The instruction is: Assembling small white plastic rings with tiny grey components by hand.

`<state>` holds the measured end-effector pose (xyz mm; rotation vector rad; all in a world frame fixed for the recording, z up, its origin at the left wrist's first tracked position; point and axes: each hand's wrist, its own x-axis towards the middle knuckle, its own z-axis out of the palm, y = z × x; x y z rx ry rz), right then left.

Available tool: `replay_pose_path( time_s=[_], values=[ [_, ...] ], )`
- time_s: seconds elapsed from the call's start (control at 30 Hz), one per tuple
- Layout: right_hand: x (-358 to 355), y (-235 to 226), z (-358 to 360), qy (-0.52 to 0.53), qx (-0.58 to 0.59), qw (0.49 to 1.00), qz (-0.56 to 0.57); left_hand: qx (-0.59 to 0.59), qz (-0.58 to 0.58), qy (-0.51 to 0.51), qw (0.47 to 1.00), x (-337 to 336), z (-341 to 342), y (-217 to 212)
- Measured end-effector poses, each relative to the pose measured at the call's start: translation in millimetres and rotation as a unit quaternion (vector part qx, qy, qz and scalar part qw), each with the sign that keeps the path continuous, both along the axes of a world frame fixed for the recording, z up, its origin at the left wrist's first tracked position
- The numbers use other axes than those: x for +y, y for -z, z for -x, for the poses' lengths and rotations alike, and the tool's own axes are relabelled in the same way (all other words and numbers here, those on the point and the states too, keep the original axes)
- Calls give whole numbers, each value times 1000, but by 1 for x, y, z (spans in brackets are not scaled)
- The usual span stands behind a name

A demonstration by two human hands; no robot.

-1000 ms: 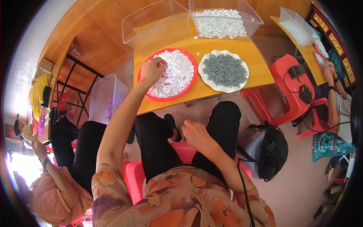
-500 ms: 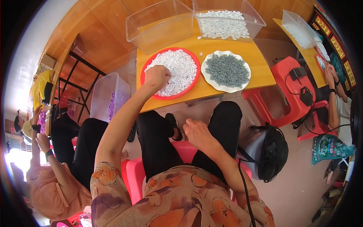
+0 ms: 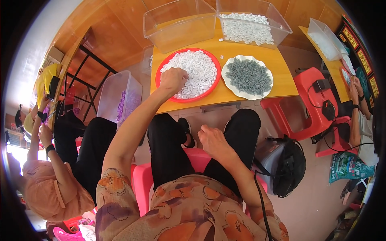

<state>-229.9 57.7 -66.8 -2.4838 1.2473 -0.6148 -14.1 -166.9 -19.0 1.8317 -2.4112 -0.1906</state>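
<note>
My left hand [image 3: 173, 79] reaches over the left part of a round red tray [image 3: 219, 74] heaped with small white ring-shaped plastic pieces [image 3: 197, 66]. Its fingers are closed and dip toward the pieces; whatever lies between them is hidden. Above my lap, between my knees, my right hand [image 3: 213, 139] is closed, fingers curled inward, and I cannot make out anything in it. To the right of the tray, a white plate with a wavy rim [image 3: 232, 91] bears a pile of small grey-green plastic pieces [image 3: 248, 75].
Two clear bins stand at the table's back: an empty-looking one [image 3: 177, 34] and one with white pieces [image 3: 255, 30]. Red stools [image 3: 295, 116] and a black bag [image 3: 291, 164] are at my right. A bin of purple pieces [image 3: 120, 94] sits at left. People work on both sides.
The view has shifted slightly, so the table appears a little further right. My left hand stays at the white pieces, its fingers slightly turned. My right hand remains closed over my lap.
</note>
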Motion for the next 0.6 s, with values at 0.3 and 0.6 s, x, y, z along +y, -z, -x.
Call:
replay_pose_path(
  time_s=[0.3,0.6],
  values=[
    [-3,-11,1,2,-12,1000,-3,9,22,40,999,-14,1,5],
    [-7,-4,0,49,-36,997,-37,219,59,2,974,-14,-16,-1]
  ],
)
